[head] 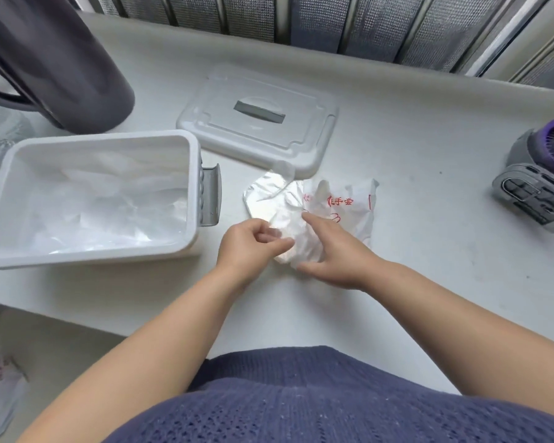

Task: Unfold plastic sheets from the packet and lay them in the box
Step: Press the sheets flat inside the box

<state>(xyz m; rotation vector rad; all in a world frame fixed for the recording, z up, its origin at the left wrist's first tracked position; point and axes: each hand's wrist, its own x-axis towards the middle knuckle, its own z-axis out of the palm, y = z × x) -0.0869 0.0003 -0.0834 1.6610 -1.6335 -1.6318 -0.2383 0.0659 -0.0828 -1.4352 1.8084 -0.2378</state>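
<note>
A white plastic box [193, 174] with straight sides sits open on the flat white table [413, 148]. Inside the box lie crumpled clear plastic sheets [103, 203], spread over its floor. A grey clip handle [212, 195] sticks out from the right side of the box.

Just to the right of the box, near its front corner, lies a stack of folded clear plastic sheets [266, 199]. The stack pokes out of a white plastic packet with red writing [346, 203], which lies a bit further right of the box.

The left hand [248, 244] is just right of the box's front corner. Its fingers are curled, and the thumb and fingertips pinch the near edge of the folded stack. The right hand [336, 254] is further right of the box. It rests on the stack and the near part of the packet, with the pointing finger straight and the thumb spread out. It grips nothing.

Behind the box and to its right lies a flat white plastic lid with a grey slot [259, 135], just beside the stack. Right behind the box stands a tall dark grey jug [64, 59]. Far to the right of the box sits a grey and purple gadget [538, 180]. The person wears a dark blue knitted top [301, 398].
</note>
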